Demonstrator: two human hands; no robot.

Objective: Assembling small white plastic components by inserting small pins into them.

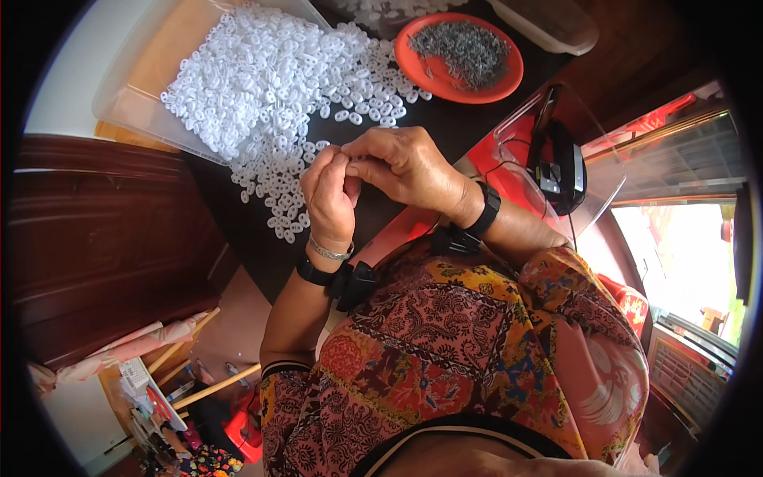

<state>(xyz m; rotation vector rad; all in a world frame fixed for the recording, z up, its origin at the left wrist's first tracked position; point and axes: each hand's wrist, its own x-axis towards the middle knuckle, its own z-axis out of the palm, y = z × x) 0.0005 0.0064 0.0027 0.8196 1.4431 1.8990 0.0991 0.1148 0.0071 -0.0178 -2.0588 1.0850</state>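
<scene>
My left hand (328,197) and my right hand (407,164) meet fingertip to fingertip over the dark table. Both are closed in a pinch, and whatever sits between the fingers is hidden. Just beyond them lies a large heap of small white oval plastic pieces (246,75) with holes in them, spilling onto the table. Some loose white pieces (282,187) lie close to the left of my left hand. Farther off to the right, an orange-red plate (413,57) holds a pile of small grey metal parts (469,52), too small to name.
A clear plastic bin (131,99) holds much of the heap. The dark table (238,215) runs beneath everything. To the right, a black device with a cable (568,171) stands in a clear container. Another translucent tub (556,24) is at the far edge. Dark wooden panelling (103,238) stands left.
</scene>
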